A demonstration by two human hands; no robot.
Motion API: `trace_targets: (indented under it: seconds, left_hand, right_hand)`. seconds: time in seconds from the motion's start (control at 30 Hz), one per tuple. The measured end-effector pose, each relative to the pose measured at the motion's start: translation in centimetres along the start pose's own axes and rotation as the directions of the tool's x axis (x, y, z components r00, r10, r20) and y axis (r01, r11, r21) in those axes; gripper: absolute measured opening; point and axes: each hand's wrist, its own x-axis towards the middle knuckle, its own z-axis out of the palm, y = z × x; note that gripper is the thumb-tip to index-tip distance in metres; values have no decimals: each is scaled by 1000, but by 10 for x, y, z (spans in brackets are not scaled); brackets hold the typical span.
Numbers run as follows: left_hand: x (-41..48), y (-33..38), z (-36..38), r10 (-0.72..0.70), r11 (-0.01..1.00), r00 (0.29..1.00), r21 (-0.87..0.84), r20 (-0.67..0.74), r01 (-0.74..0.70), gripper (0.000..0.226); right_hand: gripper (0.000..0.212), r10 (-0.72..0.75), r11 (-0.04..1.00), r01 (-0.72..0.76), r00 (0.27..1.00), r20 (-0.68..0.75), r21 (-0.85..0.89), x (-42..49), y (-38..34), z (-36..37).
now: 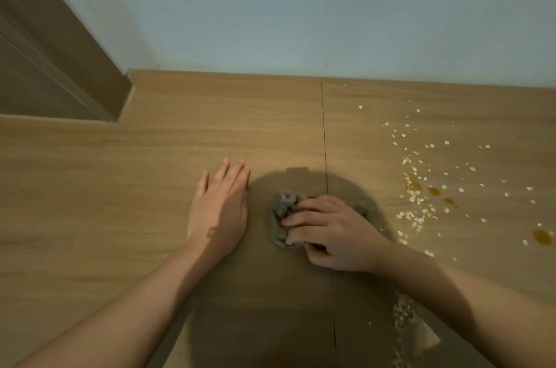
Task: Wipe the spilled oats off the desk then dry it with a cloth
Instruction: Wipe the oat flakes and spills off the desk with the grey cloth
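Note:
A crumpled grey cloth point(281, 211) lies on the wooden desk point(120, 175) near the middle, and my right hand point(332, 232) presses down on it with the fingers curled over its right part. My left hand point(221, 205) rests flat on the desk to the left of the cloth, fingers together, holding nothing. Spilled oats point(418, 196) are scattered over the right side of the desk, apart from the cloth. Several amber liquid drops point(434, 191) sit among them. A denser heap of oats point(401, 316) shows beside my right forearm.
A pale wall point(301, 12) runs along the desk's far edge. A brown wooden panel point(54, 51) stands at the far left corner. A thin seam point(325, 139) splits the desk top in two. My head's shadow darkens the area around the cloth.

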Motion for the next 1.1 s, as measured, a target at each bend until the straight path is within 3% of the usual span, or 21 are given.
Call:
trace_targets:
  seconds: [0.07, 0.13, 0.2, 0.23, 0.3, 0.4, 0.47, 0.53, 0.63, 0.73, 0.8, 0.9, 1.0, 1.1]
  left_hand:
    - [3, 20, 7, 45, 998, 998, 38, 39, -47, 57]
    - [7, 33, 9, 26, 994, 999, 108, 42, -30, 61]
    - [9, 36, 8, 2, 995, 1000, 105, 14, -4, 63]
    - [8, 37, 7, -1, 995, 1000, 98, 12, 0, 65]
    - [12, 40, 6, -33, 994, 999, 108, 40, 29, 60]
    - [31, 57, 8, -115, 986, 990, 130, 83, 104, 52]
    - [47, 73, 11, -167, 981, 981, 118, 100, 155, 55]
    - [60, 86, 17, -224, 972, 969, 100, 108, 213, 60]
    - [67, 94, 23, -261, 959, 962, 139, 82, 248, 63]
    - [65, 94, 24, -256, 959, 964, 147, 67, 244, 63]
    - [65, 93, 24, -257, 957, 964, 155, 66, 244, 63]
    - [66, 93, 24, -257, 956, 964, 161, 62, 244, 63]
    - [67, 92, 23, -267, 953, 960, 174, 86, 249, 63]
    - [68, 93, 23, -271, 951, 958, 181, 92, 252, 63]
  right_hand:
    - [27, -83, 996, 84, 996, 28, -31, 10, 28, -12]
    - [31, 99, 994, -100, 995, -25, -32, 26, 67, -30]
    - [37, 331, 943, -332, 939, -93, 2, 35, 90, -36]
    - [38, 379, 925, -381, 918, -121, 5, 30, 88, -32]
    - [33, 258, 964, -265, 948, -187, -13, 2, 67, -19]
    - [27, -36, 999, 40, 995, -90, 35, -42, 42, -10]
    - [26, -125, 990, 129, 989, -74, 58, -46, 53, -19]
    - [28, -58, 992, 84, 970, -238, 98, -36, 68, -39]
    - [33, 191, 980, -134, 841, -506, 147, -14, 93, -76]
    - [44, 452, 885, -453, 787, -419, 104, 12, 136, -105]
    - [43, 467, 869, -495, 801, -375, 24, 27, 171, -107]
    - [42, 452, 875, -481, 856, -249, -64, 41, 204, -91]
    - [40, 459, 880, -474, 868, -188, -36, 36, 196, -78]
    - [33, 202, 977, -211, 962, -184, -30, -2, 162, -64]
